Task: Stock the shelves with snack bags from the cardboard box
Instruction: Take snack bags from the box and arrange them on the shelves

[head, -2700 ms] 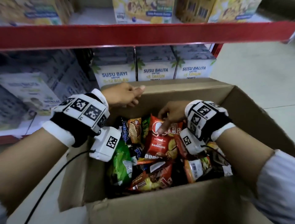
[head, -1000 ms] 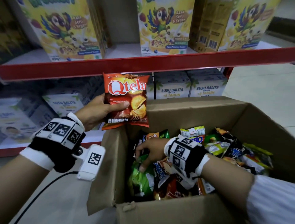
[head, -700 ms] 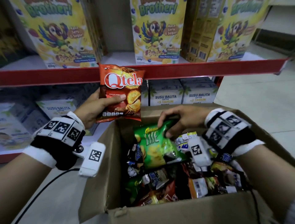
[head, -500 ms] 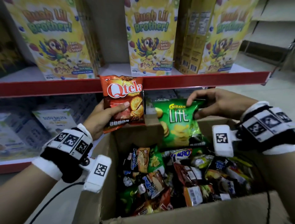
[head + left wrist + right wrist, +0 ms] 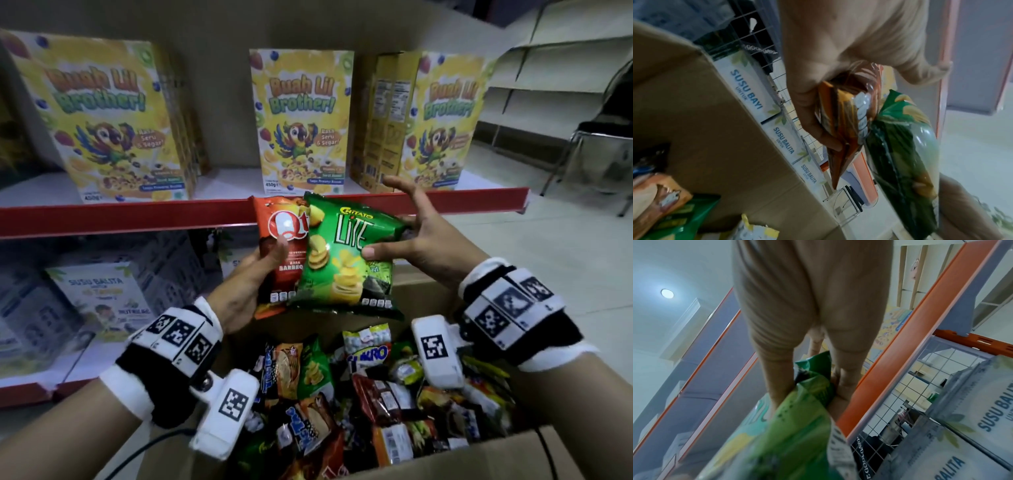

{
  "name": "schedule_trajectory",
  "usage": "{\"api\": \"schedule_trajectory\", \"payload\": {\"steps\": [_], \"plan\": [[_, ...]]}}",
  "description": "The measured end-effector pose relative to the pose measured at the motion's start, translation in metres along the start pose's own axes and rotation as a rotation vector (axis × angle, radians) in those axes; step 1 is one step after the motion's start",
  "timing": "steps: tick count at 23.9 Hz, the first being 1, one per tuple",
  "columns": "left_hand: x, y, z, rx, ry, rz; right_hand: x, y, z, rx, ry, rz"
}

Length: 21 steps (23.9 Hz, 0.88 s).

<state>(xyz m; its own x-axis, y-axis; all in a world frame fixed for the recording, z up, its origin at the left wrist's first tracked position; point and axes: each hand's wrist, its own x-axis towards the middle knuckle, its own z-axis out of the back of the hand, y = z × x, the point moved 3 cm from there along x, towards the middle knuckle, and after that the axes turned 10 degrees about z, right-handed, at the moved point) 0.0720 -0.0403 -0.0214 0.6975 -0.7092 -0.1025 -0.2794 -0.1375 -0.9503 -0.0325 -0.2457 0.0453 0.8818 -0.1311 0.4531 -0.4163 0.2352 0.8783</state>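
In the centre of the head view my left hand (image 5: 250,274) grips the glossy red-orange Qtela snack bag (image 5: 281,246), thumb pressed across its face and fingers curled behind, as the left wrist view confirms. My right hand (image 5: 416,240) pinches the right edge of the shiny green Chitato Lite snack bag (image 5: 342,260) between thumb and the fingers behind it, while the index finger sticks up free. The green bag overlaps the front of the red one, and both hang above the open brown cardboard box (image 5: 424,284), just in front of the red-edged shelf (image 5: 130,216) carrying three tall yellow cereal boxes (image 5: 301,120). I judge the two bags are being gathered into one hand before shelving. The risk here is the handover: the films are slick and puffed with air, so if the right hand lets go before the left thumb clamps both, the green bag could slide off and drop back among the mixed snack packets (image 5: 376,394) low in the frame. Squeezing too hard could crush the chips. The shelf gaps between cereal boxes look narrow, so a careless push may topple one.
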Motion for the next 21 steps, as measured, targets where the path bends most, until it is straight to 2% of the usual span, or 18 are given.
{"api": "schedule_trajectory", "payload": {"steps": [2,5,8,14,21], "plan": [[-0.001,-0.001,-0.004,0.001,0.040,-0.043,0.000,-0.003,-0.001,0.019,-0.034,0.018],[-0.001,-0.003,-0.006,-0.035,-0.054,-0.105,0.001,-0.009,-0.010,0.060,-0.115,-0.008],[-0.002,-0.006,-0.005,-0.091,-0.113,-0.159,0.001,-0.013,-0.029,0.013,0.010,-0.078],[-0.010,-0.012,-0.013,-0.069,0.058,-0.140,0.002,-0.009,-0.020,0.012,-0.002,-0.018],[-0.001,-0.016,-0.040,-0.060,0.134,-0.154,-0.012,-0.003,-0.006,-0.042,-0.024,0.000]]}}
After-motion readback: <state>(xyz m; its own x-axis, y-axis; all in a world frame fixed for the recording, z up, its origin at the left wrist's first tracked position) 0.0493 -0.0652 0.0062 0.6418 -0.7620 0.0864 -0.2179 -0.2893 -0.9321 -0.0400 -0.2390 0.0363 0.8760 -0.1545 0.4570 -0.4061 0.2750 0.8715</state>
